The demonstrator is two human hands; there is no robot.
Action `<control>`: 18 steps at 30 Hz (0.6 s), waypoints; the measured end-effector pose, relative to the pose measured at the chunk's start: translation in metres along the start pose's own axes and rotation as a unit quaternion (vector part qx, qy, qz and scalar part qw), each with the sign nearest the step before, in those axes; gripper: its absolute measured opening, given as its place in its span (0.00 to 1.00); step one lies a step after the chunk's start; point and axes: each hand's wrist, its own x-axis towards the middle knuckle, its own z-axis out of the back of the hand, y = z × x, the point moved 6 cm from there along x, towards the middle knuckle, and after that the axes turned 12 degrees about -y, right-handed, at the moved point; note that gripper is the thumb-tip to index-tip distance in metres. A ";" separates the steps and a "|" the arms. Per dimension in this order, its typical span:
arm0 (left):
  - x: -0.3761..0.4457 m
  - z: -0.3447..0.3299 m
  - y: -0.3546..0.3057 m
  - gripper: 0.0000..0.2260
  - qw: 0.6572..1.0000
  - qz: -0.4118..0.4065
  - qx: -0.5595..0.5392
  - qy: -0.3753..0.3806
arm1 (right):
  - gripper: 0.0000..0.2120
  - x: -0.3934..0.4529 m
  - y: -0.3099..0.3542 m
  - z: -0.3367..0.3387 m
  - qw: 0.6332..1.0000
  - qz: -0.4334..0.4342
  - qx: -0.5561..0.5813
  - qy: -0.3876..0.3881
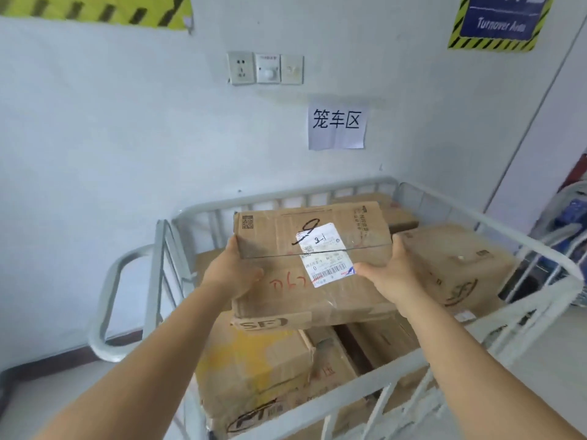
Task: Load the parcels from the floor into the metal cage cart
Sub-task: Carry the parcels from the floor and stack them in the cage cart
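Near rail of the cage cart (365, 381) sits just below my forearms. Left hand (233, 274) and right hand (392, 277) each grip a near corner of the flat cardboard box (286, 246), thumbs on top, fingers curled under. Box is over the cart's middle, on or just above the stacked boxes (254, 369); can't tell if it's touching. I'd judge it light and fairly stiff, taped, a bit creased, so not slippery; the short ends are the best hold. Long axis runs left-right, lid and shipping label (327, 254) face up. Wall sign (336, 123) behind.
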 end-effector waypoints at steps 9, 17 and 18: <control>0.008 0.002 0.092 0.29 0.987 0.147 0.061 -0.024 | 0.50 0.016 0.004 -0.133 0.979 0.046 -0.079 0.180; 0.007 -0.013 0.130 0.28 0.976 0.205 0.063 -0.036 | 0.49 0.017 -0.004 -0.178 0.961 0.058 -0.128 0.237; 0.007 -0.015 0.134 0.28 0.975 0.207 0.069 -0.035 | 0.50 0.016 -0.006 -0.181 0.960 0.056 -0.131 0.240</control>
